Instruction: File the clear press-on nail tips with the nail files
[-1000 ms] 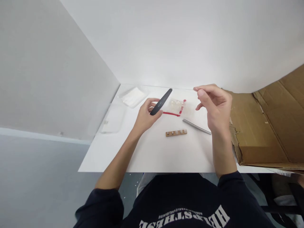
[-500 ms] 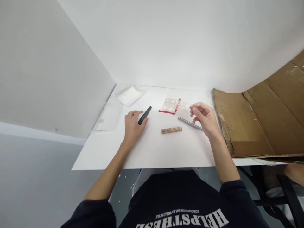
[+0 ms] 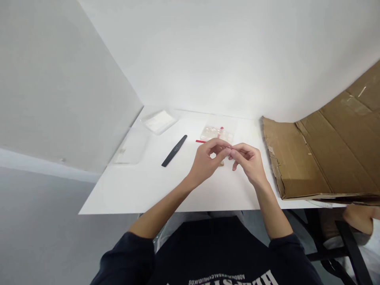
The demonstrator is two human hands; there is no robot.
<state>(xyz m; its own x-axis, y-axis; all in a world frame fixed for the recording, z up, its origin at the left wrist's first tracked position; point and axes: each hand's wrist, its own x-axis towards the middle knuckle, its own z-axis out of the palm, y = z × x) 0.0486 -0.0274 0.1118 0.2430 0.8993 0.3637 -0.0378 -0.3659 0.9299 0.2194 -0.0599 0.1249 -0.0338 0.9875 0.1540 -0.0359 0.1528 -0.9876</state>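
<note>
My left hand (image 3: 208,161) and my right hand (image 3: 248,162) meet over the table, thumbs and fingertips pinched together. Whatever sits between the fingertips is too small to make out. Beneath my left hand, only one end of a small brown strip (image 3: 221,163) shows; the rest is covered. Just beyond the hands lies a clear plastic pack (image 3: 210,132) with red marks, and a red strip (image 3: 200,141) is beside it. A black nail file (image 3: 174,151) lies flat to the left, touched by neither hand. My right hand hides the grey metal tool.
On the white table (image 3: 127,194), a clear packet with a white insert (image 3: 160,120) lies at back left, near a clear plastic sleeve (image 3: 130,152). An open cardboard box (image 3: 303,158) stands on the right. White walls enclose the back and left. Another person's arm (image 3: 358,219) shows at lower right.
My left hand has left the nail file and moved right to meet my right hand, fingertips together. The brown strip and grey tool have become mostly covered by the hands.
</note>
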